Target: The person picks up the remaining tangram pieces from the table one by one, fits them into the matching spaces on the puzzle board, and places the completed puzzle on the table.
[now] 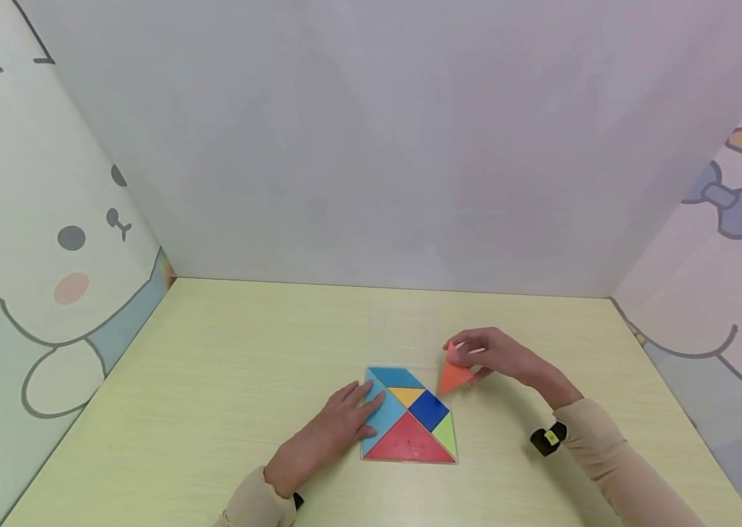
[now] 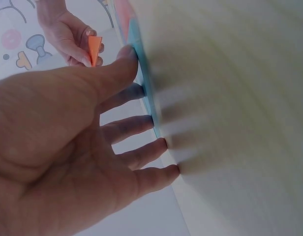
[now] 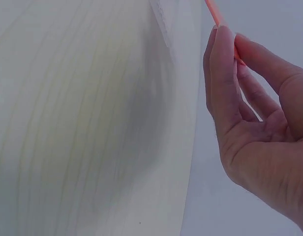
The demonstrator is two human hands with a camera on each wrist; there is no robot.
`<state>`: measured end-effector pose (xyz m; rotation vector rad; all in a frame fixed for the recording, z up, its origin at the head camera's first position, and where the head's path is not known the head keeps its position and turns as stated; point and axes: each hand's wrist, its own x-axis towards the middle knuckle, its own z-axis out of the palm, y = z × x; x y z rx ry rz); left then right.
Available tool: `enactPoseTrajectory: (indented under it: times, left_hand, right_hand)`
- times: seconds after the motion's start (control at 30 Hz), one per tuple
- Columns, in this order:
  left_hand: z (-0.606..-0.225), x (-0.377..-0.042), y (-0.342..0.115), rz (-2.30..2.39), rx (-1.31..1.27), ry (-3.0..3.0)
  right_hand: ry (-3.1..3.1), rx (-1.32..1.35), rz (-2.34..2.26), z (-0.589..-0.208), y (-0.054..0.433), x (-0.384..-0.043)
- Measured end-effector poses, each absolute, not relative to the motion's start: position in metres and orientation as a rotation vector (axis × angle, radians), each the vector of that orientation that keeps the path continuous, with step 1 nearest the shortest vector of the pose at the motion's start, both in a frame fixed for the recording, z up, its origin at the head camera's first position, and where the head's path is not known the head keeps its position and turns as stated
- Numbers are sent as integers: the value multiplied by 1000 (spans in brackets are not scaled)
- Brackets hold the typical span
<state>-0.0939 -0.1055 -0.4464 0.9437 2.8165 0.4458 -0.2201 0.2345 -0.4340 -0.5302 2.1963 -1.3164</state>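
Observation:
An orange triangle tile [image 1: 454, 377] is pinched between the thumb and fingers of my right hand [image 1: 491, 354], raised above the table at the tray's upper right corner. My left hand [image 1: 334, 424] lies at the tray's left side, fingers extended, with fingertips on the light blue triangle [image 1: 380, 417]. In the clear square tray [image 1: 410, 462] lie a red triangle [image 1: 408, 443], a dark blue square [image 1: 428, 410], a yellow triangle [image 1: 407, 396], a green triangle [image 1: 446, 435] and a blue parallelogram [image 1: 396, 378]. The tray's upper right corner shows no tile.
The pale wooden table [image 1: 226, 351] reaches back to a plain grey wall [image 1: 371, 146]. Side panels with cartoon animals [image 1: 48, 219] stand at left and right. A black wrist strap with a yellow mark [image 1: 549, 438] hangs by the right sleeve.

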Motion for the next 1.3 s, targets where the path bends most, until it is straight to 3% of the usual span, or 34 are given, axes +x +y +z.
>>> enactPoseTrajectory:
  times: [1.3]
  left_hand:
    - [-449, -94, -104, 456, 926, 2804]
  right_hand:
    - [2379, -820, -1079, -442, 202, -223]
